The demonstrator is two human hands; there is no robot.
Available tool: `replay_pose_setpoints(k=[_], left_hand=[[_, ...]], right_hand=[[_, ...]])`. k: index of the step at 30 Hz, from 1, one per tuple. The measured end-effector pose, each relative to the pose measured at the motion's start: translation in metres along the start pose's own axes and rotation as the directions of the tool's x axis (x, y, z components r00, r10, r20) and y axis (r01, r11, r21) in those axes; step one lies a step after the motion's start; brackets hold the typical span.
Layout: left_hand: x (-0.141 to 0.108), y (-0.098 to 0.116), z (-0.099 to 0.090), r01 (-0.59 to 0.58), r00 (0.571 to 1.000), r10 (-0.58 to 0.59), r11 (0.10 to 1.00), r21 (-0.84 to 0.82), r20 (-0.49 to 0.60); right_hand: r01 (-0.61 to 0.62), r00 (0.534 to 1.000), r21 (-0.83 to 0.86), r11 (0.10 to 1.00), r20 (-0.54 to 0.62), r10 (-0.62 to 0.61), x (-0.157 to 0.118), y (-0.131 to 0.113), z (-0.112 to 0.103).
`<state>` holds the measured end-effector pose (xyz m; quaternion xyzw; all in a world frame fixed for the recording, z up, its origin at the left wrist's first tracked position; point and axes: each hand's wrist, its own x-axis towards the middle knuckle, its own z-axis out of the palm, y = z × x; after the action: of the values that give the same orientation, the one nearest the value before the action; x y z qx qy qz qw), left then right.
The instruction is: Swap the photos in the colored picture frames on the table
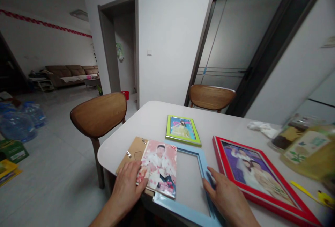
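A light-blue picture frame (200, 157) without a picture lies at the table's near edge. My right hand (225, 192) holds its right bar between thumb and fingers. A pink portrait photo (161, 167) overlaps the frame's left side. My left hand (128, 181) grips the photo's lower left edge, its fingers also over a brown backing board (134, 146) with metal clips. The board lies partly under the photo. To the right lies a red picture frame (261, 181) with a wedding photo, and behind is a smaller lime-green picture frame (183, 130) with a photo.
On the white table (154, 115) at right stand a jug of yellow liquid (309, 150) and a dark-filled container (288, 132). Crumpled white tissue (263, 128) and a yellow item (305, 190) lie near them. Wooden chairs stand at left (101, 115) and behind (211, 97).
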<state>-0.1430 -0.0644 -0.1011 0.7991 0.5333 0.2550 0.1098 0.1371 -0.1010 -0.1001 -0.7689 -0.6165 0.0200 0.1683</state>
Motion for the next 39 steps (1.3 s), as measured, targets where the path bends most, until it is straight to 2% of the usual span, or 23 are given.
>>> replay_pose_setpoints(k=[3, 5, 9, 12, 15, 17, 19, 21, 23, 24, 26, 28, 30, 32, 33, 35, 37, 39], left_hand=[[-0.002, 0.005, 0.002, -0.078, 0.994, 0.079, 0.997, -0.007, 0.072], [-0.003, 0.010, 0.004, -0.136, 0.983, 0.139, 0.990, -0.034, 0.120], [-0.004, 0.024, 0.004, -0.209, 0.958, 0.221, 0.974, -0.087, 0.180], [-0.001, 0.032, 0.008, -0.238, 0.940, 0.259, 0.964, -0.118, 0.220], [0.006, 0.034, 0.014, -0.248, 0.953, 0.271, 0.954, -0.168, 0.136], [0.013, 0.036, 0.016, -0.255, 0.964, 0.265, 0.928, -0.271, 0.000], [0.019, 0.041, 0.013, -0.214, 0.975, 0.167, 0.874, -0.435, -0.144], [0.024, 0.050, 0.010, -0.098, 0.979, -0.045, 0.756, -0.647, -0.201], [0.025, 0.062, 0.012, 0.032, 0.955, -0.263, 0.545, -0.838, -0.134], [0.025, 0.068, 0.015, 0.074, 0.943, -0.325, 0.421, -0.904, -0.074], [0.022, 0.079, 0.023, 0.126, 0.938, -0.343, 0.199, -0.972, 0.051], [0.019, 0.086, 0.031, 0.160, 0.951, -0.279, 0.065, -0.985, 0.136], [0.019, 0.084, 0.035, 0.166, 0.959, -0.239, 0.037, -0.985, 0.152], [0.019, 0.077, 0.034, 0.153, 0.960, -0.255, 0.119, -0.981, 0.119], [0.019, 0.072, 0.033, 0.156, 0.960, -0.260, 0.199, -0.968, 0.101], [0.016, 0.064, 0.029, 0.176, 0.971, -0.221, 0.415, -0.892, 0.089], [0.011, 0.059, 0.027, 0.159, 0.987, -0.115, 0.632, -0.759, 0.111], [0.004, 0.058, 0.027, 0.086, 0.988, 0.013, 0.776, -0.625, 0.152]], right_hand=[[0.029, 0.998, 0.113, 0.993, -0.055, -0.023, 0.002, -0.012, -0.008], [0.020, 1.000, 0.292, 0.956, -0.013, -0.017, 0.006, -0.025, -0.008], [-0.110, 0.987, 0.659, 0.744, 0.163, 0.002, 0.018, -0.055, 0.012], [-0.169, 0.981, 0.801, 0.574, 0.194, 0.018, 0.025, -0.079, 0.024], [-0.098, 0.994, 0.906, 0.411, 0.112, -0.009, 0.025, -0.101, 0.015], [-0.033, 0.997, 0.959, 0.280, 0.050, -0.051, 0.021, -0.111, 0.002], [-0.004, 0.998, 0.981, 0.195, 0.017, -0.062, 0.016, -0.113, -0.008], [-0.046, 0.999, 0.979, 0.199, 0.047, -0.004, 0.013, -0.108, -0.010], [-0.179, 0.983, 0.962, 0.208, 0.164, 0.088, 0.010, -0.098, -0.004], [-0.247, 0.967, 0.954, 0.173, 0.230, 0.111, 0.009, -0.092, -0.001], [-0.307, 0.949, 0.950, 0.052, 0.301, 0.096, 0.008, -0.080, 0.003], [-0.271, 0.959, 0.962, -0.036, 0.273, 0.079, 0.007, -0.068, 0.002], [-0.255, 0.959, 0.967, 0.001, 0.253, 0.126, 0.008, -0.054, -0.002], [-0.313, 0.936, 0.938, 0.149, 0.279, 0.213, 0.009, -0.036, -0.005], [-0.341, 0.927, 0.908, 0.245, 0.280, 0.251, 0.010, -0.028, -0.004], [-0.351, 0.927, 0.832, 0.429, 0.245, 0.283, 0.012, -0.014, -0.001], [-0.313, 0.945, 0.749, 0.584, 0.186, 0.269, 0.014, -0.008, 0.003], [-0.280, 0.957, 0.647, 0.709, 0.127, 0.263, 0.017, -0.009, 0.006]])
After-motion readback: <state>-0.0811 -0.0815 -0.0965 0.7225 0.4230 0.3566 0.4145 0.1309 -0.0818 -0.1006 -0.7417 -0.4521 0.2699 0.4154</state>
